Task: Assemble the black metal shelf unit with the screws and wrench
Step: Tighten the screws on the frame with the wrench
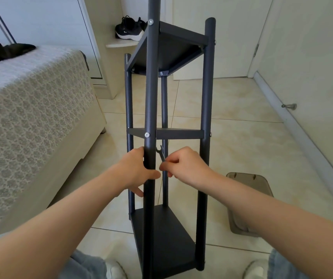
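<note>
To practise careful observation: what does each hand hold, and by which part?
The left hand grips the nearest post below the middle shelf; the right hand pinches the wrench by its lower end.

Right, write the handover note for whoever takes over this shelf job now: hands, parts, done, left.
Left hand grips the nearest post of the black metal shelf unit, below the middle shelf.
Right hand pinches the small silver open-ended wrench, open end up, beside that post.
Done: three shelves sit between four posts; silver screws show at the top and middle joints.
Left: tightness cannot be judged; probably go round each joint with the wrench. No loose screws in view.
</note>
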`<control>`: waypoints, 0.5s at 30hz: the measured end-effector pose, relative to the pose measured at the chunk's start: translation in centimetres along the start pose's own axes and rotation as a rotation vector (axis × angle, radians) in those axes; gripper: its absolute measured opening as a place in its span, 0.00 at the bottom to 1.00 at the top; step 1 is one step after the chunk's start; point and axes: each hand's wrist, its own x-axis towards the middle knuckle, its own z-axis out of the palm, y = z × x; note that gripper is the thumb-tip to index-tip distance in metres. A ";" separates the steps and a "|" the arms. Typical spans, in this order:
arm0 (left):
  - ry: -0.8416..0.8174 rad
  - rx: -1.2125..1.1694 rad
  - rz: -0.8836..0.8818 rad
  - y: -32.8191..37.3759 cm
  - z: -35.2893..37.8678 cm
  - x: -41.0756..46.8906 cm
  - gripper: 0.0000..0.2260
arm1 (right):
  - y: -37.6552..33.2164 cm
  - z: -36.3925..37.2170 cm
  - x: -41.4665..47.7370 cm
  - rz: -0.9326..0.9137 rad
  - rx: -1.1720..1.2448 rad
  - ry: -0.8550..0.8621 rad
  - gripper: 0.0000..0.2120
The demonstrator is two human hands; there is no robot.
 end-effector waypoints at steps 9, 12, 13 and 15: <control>0.000 -0.022 -0.004 -0.4 -0.2 -0.3 0.25 | -0.4 0.2 0.4 -0.046 0.019 0.146 0.11; 0.004 -0.026 -0.006 -0.4 -0.3 -0.4 0.26 | -0.5 0.6 0.4 -0.078 0.026 0.188 0.11; 0.006 -0.024 -0.007 -0.4 -0.3 -0.4 0.26 | -0.5 0.8 0.4 -0.088 0.037 0.201 0.10; 0.007 -0.020 -0.012 -0.3 -0.3 -0.5 0.26 | -0.6 1.0 0.3 -0.113 0.053 0.221 0.10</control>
